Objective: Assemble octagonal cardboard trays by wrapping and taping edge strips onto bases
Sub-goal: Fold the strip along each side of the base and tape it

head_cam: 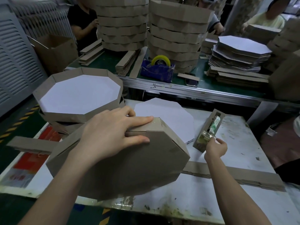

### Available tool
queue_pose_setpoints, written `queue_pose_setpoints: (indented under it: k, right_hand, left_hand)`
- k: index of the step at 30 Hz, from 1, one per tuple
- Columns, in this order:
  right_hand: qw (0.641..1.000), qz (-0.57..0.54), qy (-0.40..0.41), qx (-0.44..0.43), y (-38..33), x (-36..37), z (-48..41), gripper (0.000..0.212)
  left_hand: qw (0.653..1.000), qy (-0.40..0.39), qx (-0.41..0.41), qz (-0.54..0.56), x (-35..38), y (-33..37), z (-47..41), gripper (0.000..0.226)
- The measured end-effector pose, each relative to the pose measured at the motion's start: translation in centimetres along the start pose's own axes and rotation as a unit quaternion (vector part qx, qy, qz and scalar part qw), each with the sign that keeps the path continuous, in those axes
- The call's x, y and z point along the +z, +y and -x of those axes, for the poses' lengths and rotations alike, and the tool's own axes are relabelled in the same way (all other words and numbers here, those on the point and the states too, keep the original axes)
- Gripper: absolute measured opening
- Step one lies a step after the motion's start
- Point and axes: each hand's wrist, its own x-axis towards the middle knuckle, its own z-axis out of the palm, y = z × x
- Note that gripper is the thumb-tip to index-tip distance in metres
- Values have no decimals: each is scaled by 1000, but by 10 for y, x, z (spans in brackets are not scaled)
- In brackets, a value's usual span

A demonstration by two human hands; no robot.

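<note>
Stack of finished trays [78, 95] mid-left. Left hand [110, 135] at centre, grip released, flat on the half-wrapped tray [129, 168] on the desk [235, 184]. Right hand [215, 147] pinches tape [212, 138] at the dispenser [209, 127]. I'd pin that strip seam tight before taping

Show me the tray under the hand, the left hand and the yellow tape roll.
tray [129, 172], head view, brown bottom face.
left hand [107, 137], head view, back of hand.
yellow tape roll [160, 57], head view, top curve.
</note>
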Motion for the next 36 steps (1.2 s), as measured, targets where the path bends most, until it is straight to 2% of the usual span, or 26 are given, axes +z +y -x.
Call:
queue_pose_setpoints:
  k: [2, 5, 7, 11, 14, 18, 22, 26, 30, 33, 36]
  right_hand:
    - [999, -15, 23, 46, -1, -1, 0, 25]
    - [997, -30, 3, 76, 5, -5, 2, 38]
    - [999, -25, -12, 42, 9, -9, 6, 37]
    - [997, -53, -58, -26, 0, -15, 5, 12]
    - [989, -71, -121, -50, -18, -14, 0, 20]
    - [983, -24, -173, -62, -28, -9, -14, 36]
    - [985, 12, -155, -71, -19, -6, -29, 35]
    - [993, 45, -100, -52, -5, -7, -33, 47]
    - [995, 70, -67, -11, 9, -8, -34, 41]
    - [992, 107, -71, -3, 12, -9, -35, 28]
    - [990, 126, -61, 10, 10, -11, -33, 42]
  left_hand:
    - [1000, 1, -1, -5, 0, 1, -1, 68]
    - [1000, 0, 2, -8, -1, 2, -3, 71]
    - [1000, -2, 3, -8, -1, 3, -3, 72]
    - [1000, 0, 6, -6, -2, 5, -4, 72]
    - [1000, 2, 7, -6, -2, 6, -4, 71]
    - [1000, 5, 3, -8, -2, 5, -4, 71]
    - [1000, 2, -5, -14, 0, 3, -6, 71]
    - [1000, -3, -7, -20, 1, 3, -12, 70]
    - [1000, -8, -5, -17, -1, 7, -17, 70]
    - [1000, -13, 1, -22, -1, 11, -21, 72]
    - [1000, -10, 9, -23, 0, 15, -23, 71]
